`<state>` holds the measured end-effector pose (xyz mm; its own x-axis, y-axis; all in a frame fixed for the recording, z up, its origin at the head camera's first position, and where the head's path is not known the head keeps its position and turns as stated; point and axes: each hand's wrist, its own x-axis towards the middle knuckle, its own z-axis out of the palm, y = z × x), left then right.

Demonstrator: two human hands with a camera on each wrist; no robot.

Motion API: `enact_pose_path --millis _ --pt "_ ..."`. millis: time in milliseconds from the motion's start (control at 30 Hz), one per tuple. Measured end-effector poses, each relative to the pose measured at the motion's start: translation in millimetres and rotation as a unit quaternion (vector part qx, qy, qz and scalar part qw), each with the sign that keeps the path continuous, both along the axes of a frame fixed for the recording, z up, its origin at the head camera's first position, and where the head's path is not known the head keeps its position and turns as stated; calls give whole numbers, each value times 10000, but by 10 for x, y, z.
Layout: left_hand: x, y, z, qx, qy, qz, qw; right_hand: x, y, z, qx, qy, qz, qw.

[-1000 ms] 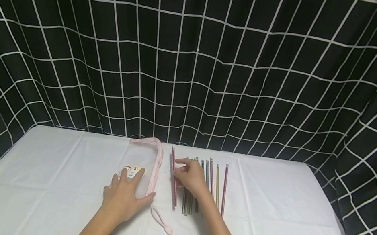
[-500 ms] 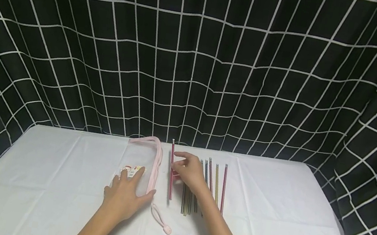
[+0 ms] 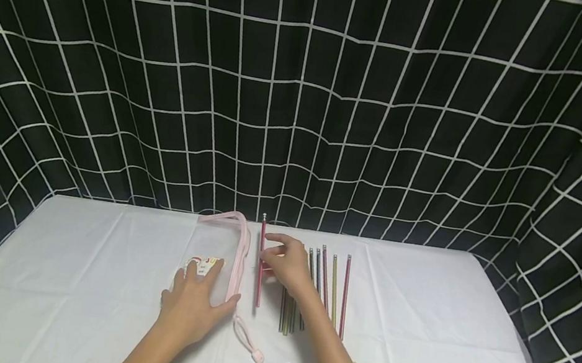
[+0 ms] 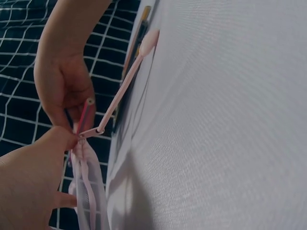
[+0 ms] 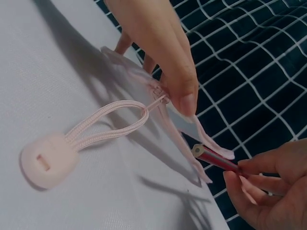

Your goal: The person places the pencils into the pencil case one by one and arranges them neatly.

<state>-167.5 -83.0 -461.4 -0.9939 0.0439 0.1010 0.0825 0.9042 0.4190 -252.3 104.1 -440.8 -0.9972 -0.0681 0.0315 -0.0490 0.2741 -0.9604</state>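
A red pencil [image 3: 257, 283] with a metal-capped end is pinched between the thumb and fingers of my right hand [image 3: 287, 262]. It stands just right of a sheer pouch [image 3: 220, 240] with a pink zipper edge. In the right wrist view, the pencil's flat bare end [image 5: 197, 150] is by the parted zipper edges; I cannot tell whether it is inside. My left hand [image 3: 189, 310] rests on the pouch with fingers spread over its printed patch [image 3: 204, 264], thumb at the zipper edge. A pink pull loop [image 3: 247, 338] trails from the zipper's near end.
Several pencils [image 3: 334, 288] in red, gold and dark colours lie in a loose row right of the pouch, partly under my right forearm. White cloth [image 3: 433, 328] covers the table. A black curtain with white grid lines [image 3: 301, 114] surrounds the back and sides.
My right hand has carried the red pencil left and slightly away from me, from beside the row toward the pouch's zipper edge. The left hand has stayed in place.
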Motion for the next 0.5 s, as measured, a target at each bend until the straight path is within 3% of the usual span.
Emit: enact_pose_path --millis 500 --pt "13 -15 -26 81 128 -40 9999 -16 -68 -20 -191 -3 -67 9998"
